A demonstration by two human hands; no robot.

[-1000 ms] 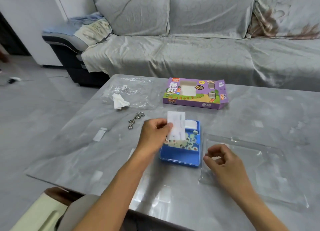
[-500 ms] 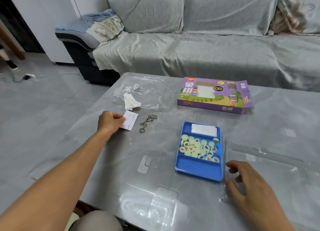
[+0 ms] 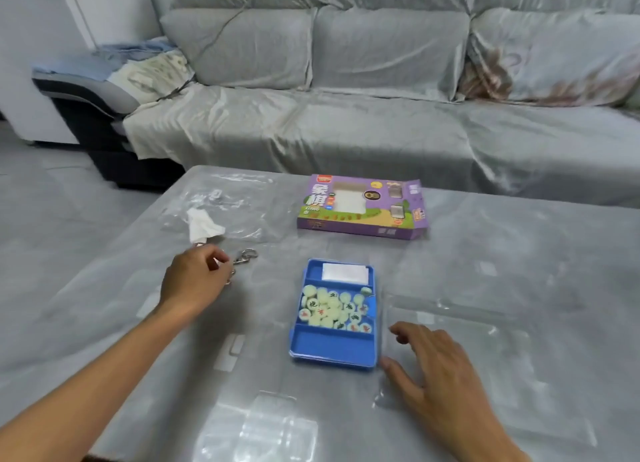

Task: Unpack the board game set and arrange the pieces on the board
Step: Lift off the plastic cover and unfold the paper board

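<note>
A blue plastic tray (image 3: 332, 349) sits mid-table. Its middle compartment holds several pale round game pieces (image 3: 334, 310) with dark and red characters. A folded white sheet (image 3: 344, 272) lies in its far compartment. The opened purple game box (image 3: 360, 207) lies behind the tray. My left hand (image 3: 194, 283) hovers left of the tray with its fingers curled; only a white sliver of the small card shows under them. My right hand (image 3: 436, 368) rests with fingers spread on a clear plastic cover (image 3: 478, 337), just right of the tray.
A metal keyring (image 3: 245, 256) lies beside my left fingertips. Crumpled white paper (image 3: 202, 224) and a clear plastic bag (image 3: 228, 198) lie at the far left of the grey table (image 3: 519, 247). A grey covered sofa (image 3: 346, 122) stands behind.
My left hand lifted the white card off the tray, carried it left and set it down by the keyring; now its fingers curl over that spot. My right hand spread out by the tray.
</note>
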